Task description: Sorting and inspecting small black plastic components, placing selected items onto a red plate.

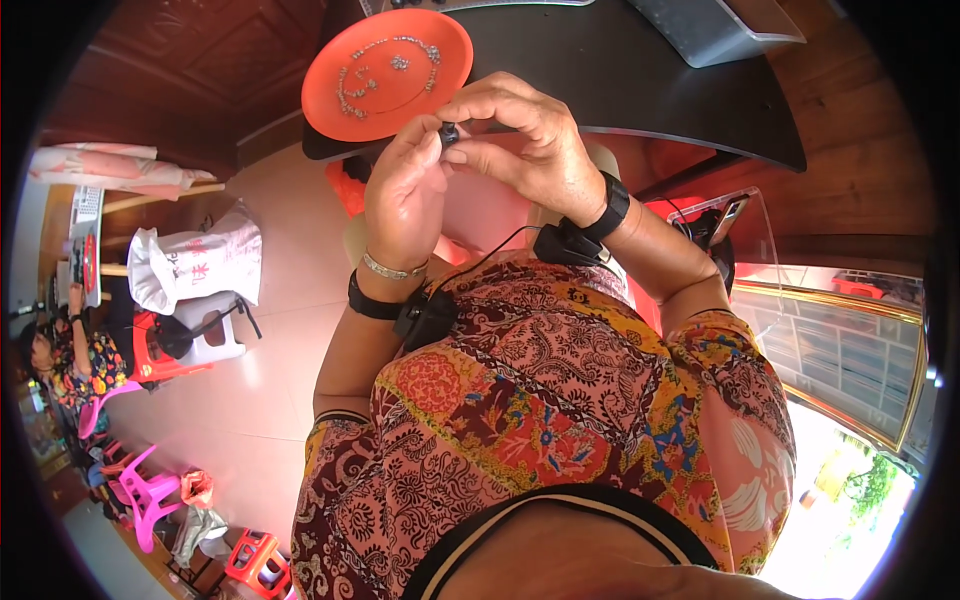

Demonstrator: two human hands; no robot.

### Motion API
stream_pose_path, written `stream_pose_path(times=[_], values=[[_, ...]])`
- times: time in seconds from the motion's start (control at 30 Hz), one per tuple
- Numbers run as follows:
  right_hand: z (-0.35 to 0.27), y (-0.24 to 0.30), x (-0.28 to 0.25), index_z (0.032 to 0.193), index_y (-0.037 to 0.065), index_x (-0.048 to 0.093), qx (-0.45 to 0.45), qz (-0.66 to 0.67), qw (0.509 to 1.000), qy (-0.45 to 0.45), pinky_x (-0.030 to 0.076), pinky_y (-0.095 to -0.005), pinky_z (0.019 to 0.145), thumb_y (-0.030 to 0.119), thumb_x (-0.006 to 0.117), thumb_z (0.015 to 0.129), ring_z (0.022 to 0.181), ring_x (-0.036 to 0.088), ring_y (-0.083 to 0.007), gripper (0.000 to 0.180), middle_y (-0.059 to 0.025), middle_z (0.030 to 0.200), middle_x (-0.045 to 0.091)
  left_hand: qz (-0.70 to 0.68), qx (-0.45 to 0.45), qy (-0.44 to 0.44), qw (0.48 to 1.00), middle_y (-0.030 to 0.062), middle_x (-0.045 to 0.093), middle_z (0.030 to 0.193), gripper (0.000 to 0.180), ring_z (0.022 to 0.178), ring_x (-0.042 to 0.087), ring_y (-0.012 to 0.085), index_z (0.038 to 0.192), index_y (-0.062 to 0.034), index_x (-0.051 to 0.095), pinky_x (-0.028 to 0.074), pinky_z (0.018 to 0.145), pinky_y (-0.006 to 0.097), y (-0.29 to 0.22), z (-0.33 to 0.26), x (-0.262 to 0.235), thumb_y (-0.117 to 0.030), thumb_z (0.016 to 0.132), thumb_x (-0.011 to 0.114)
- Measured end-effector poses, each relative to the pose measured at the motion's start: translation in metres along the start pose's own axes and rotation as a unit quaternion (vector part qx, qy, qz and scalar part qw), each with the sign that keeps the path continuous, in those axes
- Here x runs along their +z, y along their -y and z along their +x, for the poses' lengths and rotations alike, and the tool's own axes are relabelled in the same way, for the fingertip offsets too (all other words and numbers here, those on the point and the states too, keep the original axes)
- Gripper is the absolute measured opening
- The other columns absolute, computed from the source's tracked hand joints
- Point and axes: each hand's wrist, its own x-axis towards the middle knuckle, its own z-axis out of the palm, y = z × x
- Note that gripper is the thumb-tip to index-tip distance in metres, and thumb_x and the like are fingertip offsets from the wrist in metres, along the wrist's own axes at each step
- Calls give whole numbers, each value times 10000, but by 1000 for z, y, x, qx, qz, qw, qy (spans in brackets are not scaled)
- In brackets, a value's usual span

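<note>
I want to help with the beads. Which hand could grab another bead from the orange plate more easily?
Probably the left hand. It sits just below the orange plate, where small silver beads lie, and only helps pinch the dark bead. The right hand curls over that bead, farther from those beads.

The person wore a short-sleeved garment (pixel 560 400) w/ a busy print in pink, orange, dark red and some blue, w/ paisley and flower shapes, and a dark neckline edged by a thin pale line. On the left wrist there was a thin silver bracelet (pixel 392 269) and below it a black strap w/ a small black box (pixel 425 318). The right wrist had also a black band (pixel 610 208) w/ a black box (pixel 563 243), and a thin black cable (pixel 480 258) ran between the 2 boxes.
</note>
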Motion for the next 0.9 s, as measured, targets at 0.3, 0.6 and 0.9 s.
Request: stream_pose_path(times=[0.3, 0.6, 0.9], values=[[-2, 2, 0, 996, 92, 672, -65, -118, 991, -12, 519, -332, 732, 93, 781, 675, 862, 618, -239, 339, -53, 937, 652, 37, -5, 10, 999, 55, 534, 1003, 260, 983, 489, 126, 1071, 10, 519, 360, 900, 291, -1, -3, 2, -210, 952, 449], [-5, -1, 4, 1009, 71, 667, -120, -219, 968, -29, 519, -337, 706, 91, 777, 663, 835, 610, -243, 364, -62, 907, 619, 8, -8, 21, 1000, 79, 542, 1019, 246, 989, 517, 155, 1100, 10, 506, 395, 899, 332, 4, -3, 2, -171, 970, 403], [-9, -7, 8, 989, 38, 660, -149, -268, 951, -32, 528, -336, 715, 44, 738, 677, 825, 610, -249, 322, -67, 890, 612, 15, -5, -5, 1000, 83, 544, 980, 245, 938, 519, 150, 1050, 8, 519, 405, 868, 323, 11, -3, 5, -170, 970, 371]])
